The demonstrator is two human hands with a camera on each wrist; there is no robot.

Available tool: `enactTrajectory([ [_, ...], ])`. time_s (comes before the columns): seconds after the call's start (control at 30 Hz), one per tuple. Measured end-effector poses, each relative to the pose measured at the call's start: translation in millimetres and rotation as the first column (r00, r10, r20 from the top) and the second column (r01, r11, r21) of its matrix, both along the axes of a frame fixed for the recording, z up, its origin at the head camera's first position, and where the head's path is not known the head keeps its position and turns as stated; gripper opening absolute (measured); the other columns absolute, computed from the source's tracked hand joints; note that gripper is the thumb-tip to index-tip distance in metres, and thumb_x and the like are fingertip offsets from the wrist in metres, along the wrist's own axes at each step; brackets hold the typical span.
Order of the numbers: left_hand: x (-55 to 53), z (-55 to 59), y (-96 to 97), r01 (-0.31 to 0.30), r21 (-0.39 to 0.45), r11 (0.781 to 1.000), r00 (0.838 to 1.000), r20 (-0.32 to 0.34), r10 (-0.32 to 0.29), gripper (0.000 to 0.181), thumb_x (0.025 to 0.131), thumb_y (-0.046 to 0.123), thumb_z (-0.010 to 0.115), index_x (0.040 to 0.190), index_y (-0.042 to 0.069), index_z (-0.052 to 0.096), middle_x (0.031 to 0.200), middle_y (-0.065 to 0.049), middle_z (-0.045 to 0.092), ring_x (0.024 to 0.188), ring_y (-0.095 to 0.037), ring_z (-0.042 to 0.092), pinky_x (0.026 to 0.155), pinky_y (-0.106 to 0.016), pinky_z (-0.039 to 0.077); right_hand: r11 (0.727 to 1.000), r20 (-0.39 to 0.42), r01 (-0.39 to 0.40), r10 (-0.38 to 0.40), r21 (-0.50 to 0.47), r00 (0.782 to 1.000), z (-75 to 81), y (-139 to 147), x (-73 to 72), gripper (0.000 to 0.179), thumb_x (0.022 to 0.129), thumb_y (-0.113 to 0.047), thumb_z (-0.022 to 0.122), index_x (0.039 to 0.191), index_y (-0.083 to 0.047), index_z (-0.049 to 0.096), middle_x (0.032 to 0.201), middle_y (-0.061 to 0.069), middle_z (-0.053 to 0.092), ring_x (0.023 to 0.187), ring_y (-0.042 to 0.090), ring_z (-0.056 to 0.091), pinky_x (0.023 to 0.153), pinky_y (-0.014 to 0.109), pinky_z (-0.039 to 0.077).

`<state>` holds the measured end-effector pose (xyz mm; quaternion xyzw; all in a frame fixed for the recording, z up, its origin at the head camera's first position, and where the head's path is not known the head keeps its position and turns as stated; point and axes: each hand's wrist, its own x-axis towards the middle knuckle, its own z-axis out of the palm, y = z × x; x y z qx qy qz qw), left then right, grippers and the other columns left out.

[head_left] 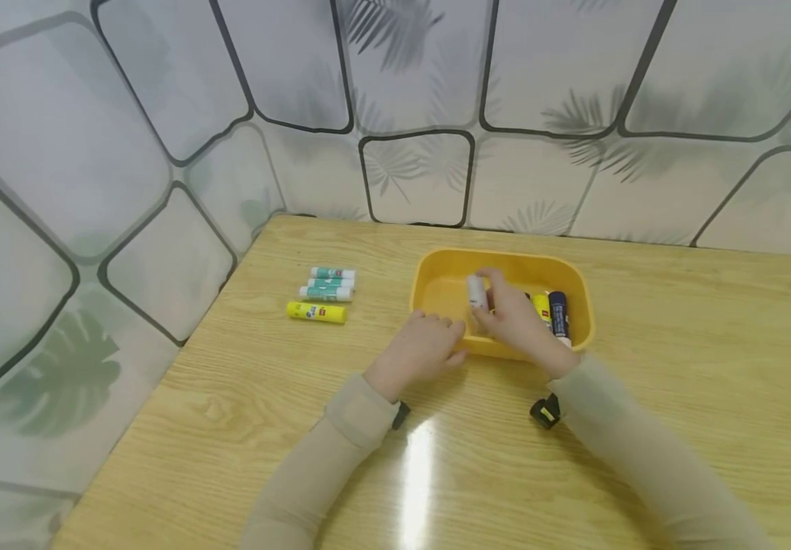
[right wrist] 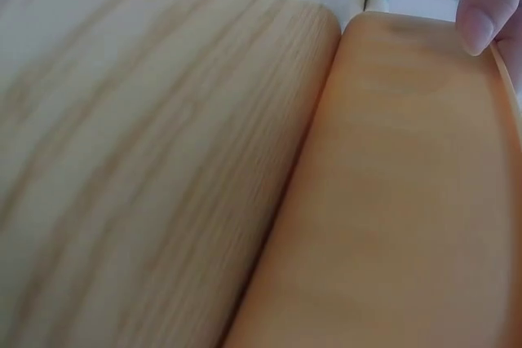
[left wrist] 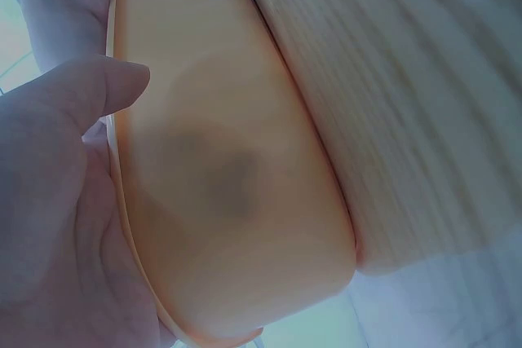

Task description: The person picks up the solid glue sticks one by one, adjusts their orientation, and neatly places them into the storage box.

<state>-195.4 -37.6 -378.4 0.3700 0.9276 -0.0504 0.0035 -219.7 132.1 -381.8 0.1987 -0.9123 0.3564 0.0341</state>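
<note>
My left hand [head_left: 424, 344] grips the near rim of a yellow-orange plastic bin [head_left: 430, 265] toward its left corner. In the left wrist view its thumb [left wrist: 122, 85] lies against the outer wall, with the fingers hooked over the rim. Above the inside of the bin, my right hand [head_left: 521, 321] pinches a white glue stick [head_left: 476, 292] between thumb and fingers, nearly upright. At the bin's right end lie a dark blue glue stick [head_left: 558, 313] and a yellow glue stick [head_left: 542, 307], partly covered by the right hand.
Left of the bin, several green-and-white glue sticks [head_left: 327, 293] lie in a stack of rows, with a yellow glue stick [head_left: 316, 312] nearest me. The wooden table [head_left: 698, 367] meets a patterned wall covering [head_left: 416, 179] behind. Black wrist cameras [head_left: 545, 412] hang under both wrists.
</note>
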Motion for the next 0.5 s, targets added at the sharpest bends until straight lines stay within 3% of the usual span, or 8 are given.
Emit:
enactTrajectory([
  [0.5, 0.1, 1.4, -0.1, 0.002, -0.013, 1.0, 1.0, 0.011, -0.002, 0.03, 0.089, 0.042, 0.044, 0.097, 0.014, 0.051, 0.079, 0.001, 0.053, 0.068, -0.015, 0.048, 0.063, -0.028, 0.032, 0.979, 0.044, 0.061, -0.071, 0.196, 0.997, 3.2, -1.9, -5.0, 0.054, 0.085, -0.014, 0.056, 0.13, -0.002, 0.029, 0.08, 0.015, 0.056, 0.059, 0.022, 0.051, 0.05, 0.031, 0.042],
])
